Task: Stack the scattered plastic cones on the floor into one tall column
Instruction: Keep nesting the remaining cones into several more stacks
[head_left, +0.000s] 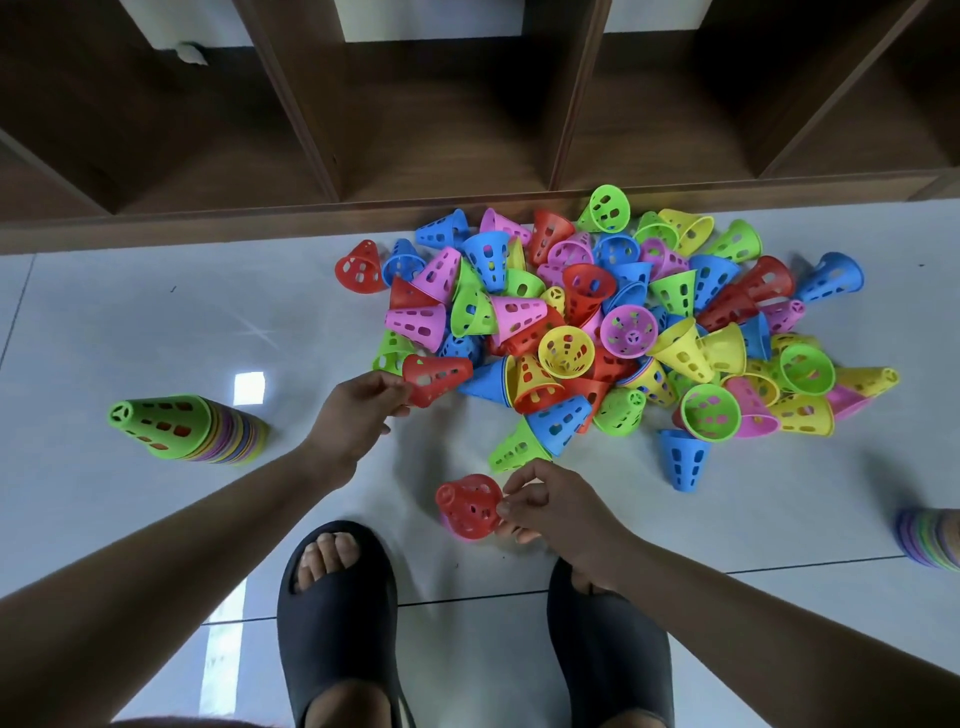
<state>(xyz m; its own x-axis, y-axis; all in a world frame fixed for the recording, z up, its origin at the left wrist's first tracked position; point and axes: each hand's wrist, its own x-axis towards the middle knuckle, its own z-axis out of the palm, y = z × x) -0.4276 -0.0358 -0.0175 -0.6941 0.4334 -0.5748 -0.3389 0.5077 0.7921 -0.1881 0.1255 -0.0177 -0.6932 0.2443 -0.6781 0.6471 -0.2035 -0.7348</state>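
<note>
2 curled-finger pinches: left hand on pile-edge red cone; right hand on near red cone; skewed nesting could topple the green-topped stack near the left edge of the floor.

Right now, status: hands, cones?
Left hand pinches red cone at pile edge. Right hand holds second red cone. Green-topped column stands left, path clear.

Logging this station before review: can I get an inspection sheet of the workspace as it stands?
Surface: pale tiled floor, glossy, with light reflections.
Job's things: loose cone pile; green-topped stack at left; second stack at the right edge.
Clutter: small white scrap in a shelf compartment.
Hands: left hand grips red cone at the pile's edge; right hand holds second red cone near the feet.
Cables: nothing seen.
Surroundings: dark wooden shelving; black slippers.
</note>
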